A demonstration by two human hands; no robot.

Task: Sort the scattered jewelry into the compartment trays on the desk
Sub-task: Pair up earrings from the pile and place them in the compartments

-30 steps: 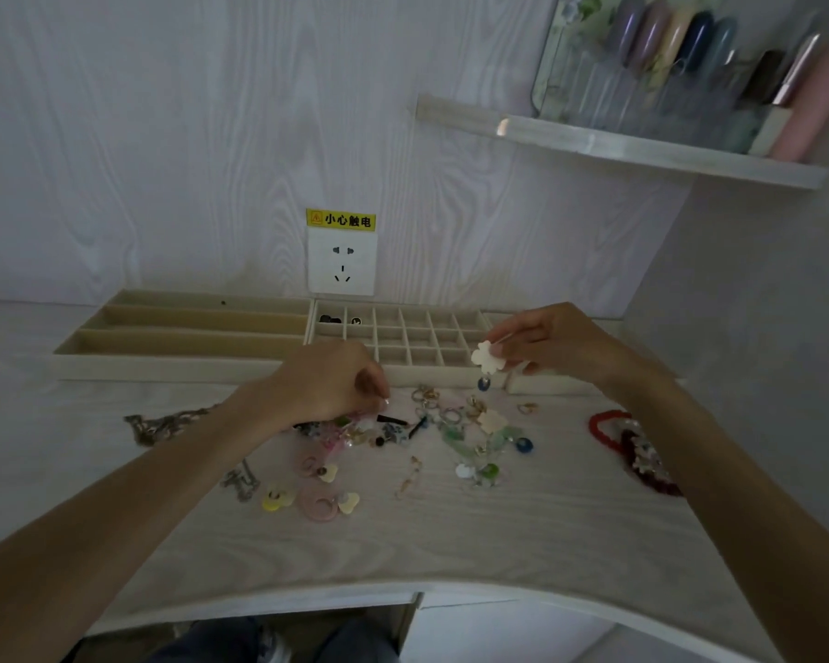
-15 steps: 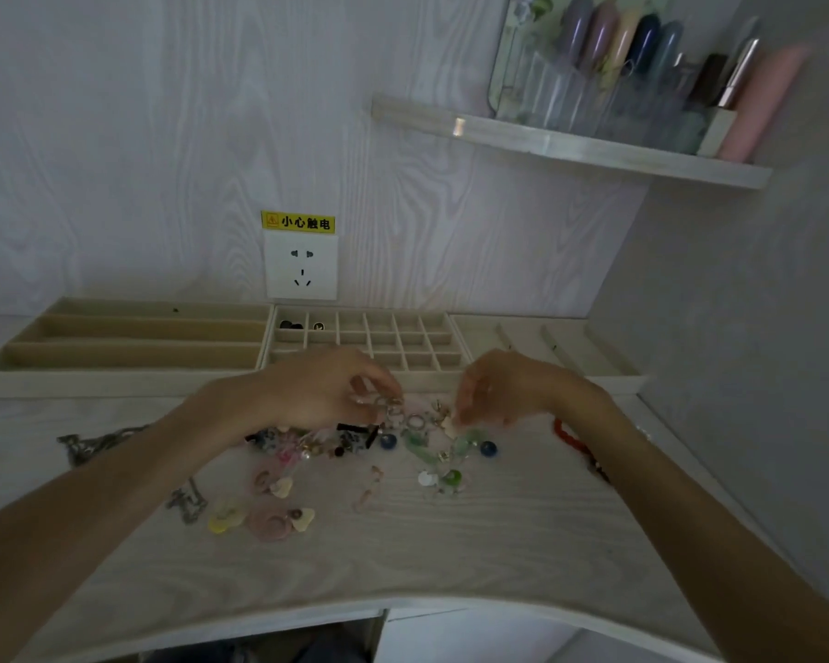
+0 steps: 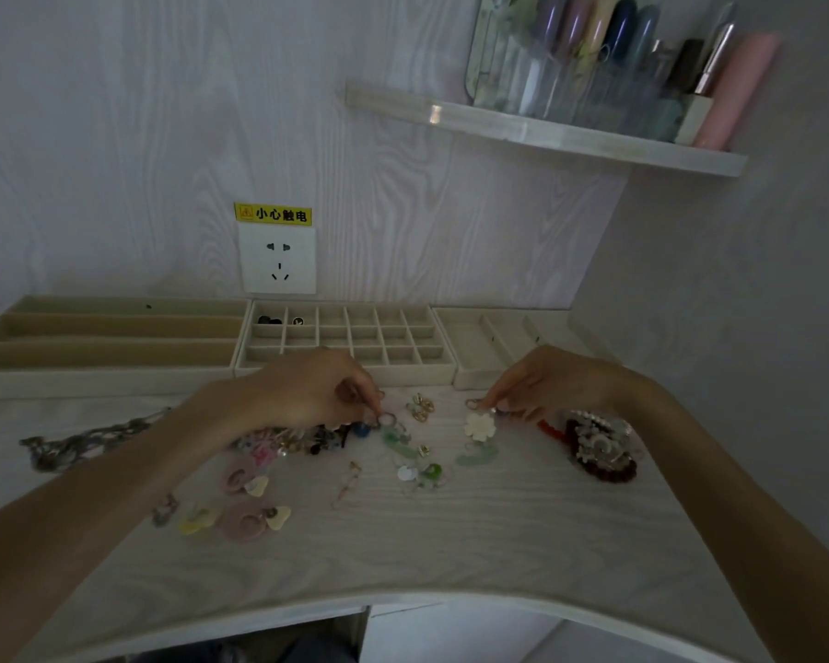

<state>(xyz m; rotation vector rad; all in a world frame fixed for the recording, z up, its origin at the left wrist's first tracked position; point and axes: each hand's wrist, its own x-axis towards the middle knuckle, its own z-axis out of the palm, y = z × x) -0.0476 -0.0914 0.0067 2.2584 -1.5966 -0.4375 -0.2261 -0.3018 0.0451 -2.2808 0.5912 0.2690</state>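
A yellow label (image 3: 273, 214) reading 小心触电 tops the wall socket (image 3: 278, 258). Scattered jewelry (image 3: 415, 464) lies on the worktop (image 3: 451, 533), near the compartment trays (image 3: 350, 339). Left grip (image 3: 317, 392) pinches a ring (image 3: 386, 418); right grip (image 3: 546, 385) pinches a small piece, too small to identify.

Pale wood grain and matt cloth-lined trays, from where I sit.

I see a bench (image 3: 451, 533) of whitish, matt wood-grain laminate, and the wall (image 3: 116, 136) wears the same finish. The trays (image 3: 345, 375) look lined in beige, velvety cloth without shine. A chain (image 3: 82, 442) reads as dull grey metal; small clasps (image 3: 421, 408) glint like polished gilt metal. The flower charm (image 3: 480, 426) looks smooth and pearly, and the socket (image 3: 278, 258) is glossy white plastic.
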